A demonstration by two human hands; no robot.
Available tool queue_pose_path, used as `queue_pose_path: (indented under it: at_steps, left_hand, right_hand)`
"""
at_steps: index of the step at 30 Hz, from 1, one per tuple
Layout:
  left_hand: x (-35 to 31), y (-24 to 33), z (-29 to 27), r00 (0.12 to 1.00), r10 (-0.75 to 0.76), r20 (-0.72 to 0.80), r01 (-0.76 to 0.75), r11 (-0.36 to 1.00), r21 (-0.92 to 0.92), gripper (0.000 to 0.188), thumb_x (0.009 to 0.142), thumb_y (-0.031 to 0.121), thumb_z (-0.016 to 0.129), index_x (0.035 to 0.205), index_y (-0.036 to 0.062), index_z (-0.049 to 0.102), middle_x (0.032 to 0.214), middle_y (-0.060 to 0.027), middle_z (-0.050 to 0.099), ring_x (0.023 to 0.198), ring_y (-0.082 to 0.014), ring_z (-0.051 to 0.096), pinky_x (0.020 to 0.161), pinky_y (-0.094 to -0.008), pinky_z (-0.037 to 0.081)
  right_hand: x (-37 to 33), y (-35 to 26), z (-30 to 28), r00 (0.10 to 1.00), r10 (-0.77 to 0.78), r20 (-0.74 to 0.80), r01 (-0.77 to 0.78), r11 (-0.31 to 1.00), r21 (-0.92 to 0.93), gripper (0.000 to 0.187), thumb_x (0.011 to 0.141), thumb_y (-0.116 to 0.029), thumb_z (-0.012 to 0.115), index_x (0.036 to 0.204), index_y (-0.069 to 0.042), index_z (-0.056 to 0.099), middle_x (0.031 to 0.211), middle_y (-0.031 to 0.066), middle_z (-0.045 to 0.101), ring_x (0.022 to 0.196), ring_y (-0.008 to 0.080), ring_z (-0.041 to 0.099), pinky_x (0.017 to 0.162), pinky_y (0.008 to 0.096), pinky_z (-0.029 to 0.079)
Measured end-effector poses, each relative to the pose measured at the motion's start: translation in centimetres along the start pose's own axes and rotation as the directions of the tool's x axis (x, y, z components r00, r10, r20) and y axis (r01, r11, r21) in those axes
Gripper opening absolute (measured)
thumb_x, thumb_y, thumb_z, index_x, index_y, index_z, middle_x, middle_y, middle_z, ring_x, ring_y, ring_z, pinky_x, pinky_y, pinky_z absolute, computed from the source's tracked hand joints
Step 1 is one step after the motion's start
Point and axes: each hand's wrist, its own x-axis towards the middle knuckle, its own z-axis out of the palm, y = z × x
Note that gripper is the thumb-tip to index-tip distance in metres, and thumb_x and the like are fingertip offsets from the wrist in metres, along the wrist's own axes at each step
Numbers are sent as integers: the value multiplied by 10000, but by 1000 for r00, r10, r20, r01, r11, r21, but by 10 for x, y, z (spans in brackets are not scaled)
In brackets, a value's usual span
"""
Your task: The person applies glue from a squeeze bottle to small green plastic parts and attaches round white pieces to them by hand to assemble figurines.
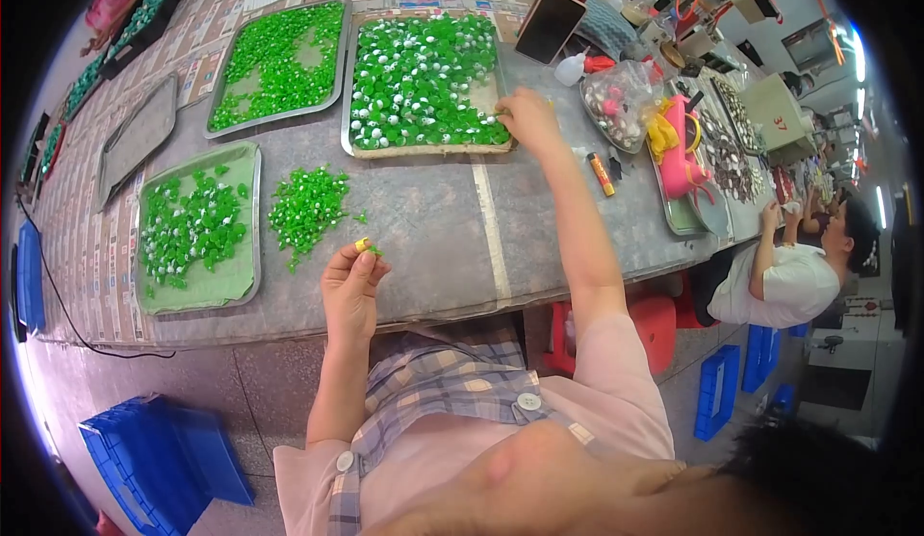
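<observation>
My left hand (348, 291) is raised over the table's near edge, thumb and fingers pinched on a small green piece (374, 251). Yellow tape wraps one of its fingertips. A loose pile of small shiny green pieces (308, 211) lies just beyond it. My right hand (531, 120) reaches to the right edge of a large tray (423, 150) full of green pieces with white balls. Its fingers are closed at the nearest pieces; what they hold is hidden. To the left, a cloth-lined tray (217, 289) carries more green-and-white pieces.
Behind the pile stands a metal tray (345, 40) of green pieces. Right of my arm lie an orange-yellow tube (602, 175), a plastic bag (621, 103) and a pink device (680, 151). A phone (551, 24) stands behind. A person (794, 281) sits right; blue crates (140, 464) stand lower left.
</observation>
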Motion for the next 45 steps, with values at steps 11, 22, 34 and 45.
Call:
queue_pose_path:
  at_steps: [11,22,34,45]
  left_hand:
    - [12,-7,15,994,-27,110,13,992,127,97,725,53,532,819,28,529,781,-69,561,665,-119,535,619,-241,456]
    - [7,-11,18,988,-124,96,123,992,21,93,735,61,521,821,26,528,782,-56,553,680,-111,534,638,-239,461]
    - [3,-14,15,992,-106,73,99,991,90,77,723,51,537,794,23,532,761,-52,555,670,-119,542,620,-244,467]
    - [-3,-12,16,977,171,131,-213,863,458,60,673,-47,547,698,7,537,752,-15,527,653,-57,483,572,-166,384]
  right_hand:
    - [-77,-116,-44,969,-42,244,-186,522,832,189,699,-35,549,880,14,529,776,20,558,752,75,508,651,207,407]
    - [-117,-152,-29,895,68,440,-431,-117,895,204,697,-30,568,891,16,528,805,54,557,743,97,521,650,188,408]
    - [-112,-153,-37,935,103,340,-337,-48,940,181,686,55,543,865,32,540,814,74,558,744,104,528,661,190,429]
    - [-118,-157,-42,919,144,367,-363,-59,930,111,676,33,568,785,16,565,750,50,569,683,80,528,608,180,431]
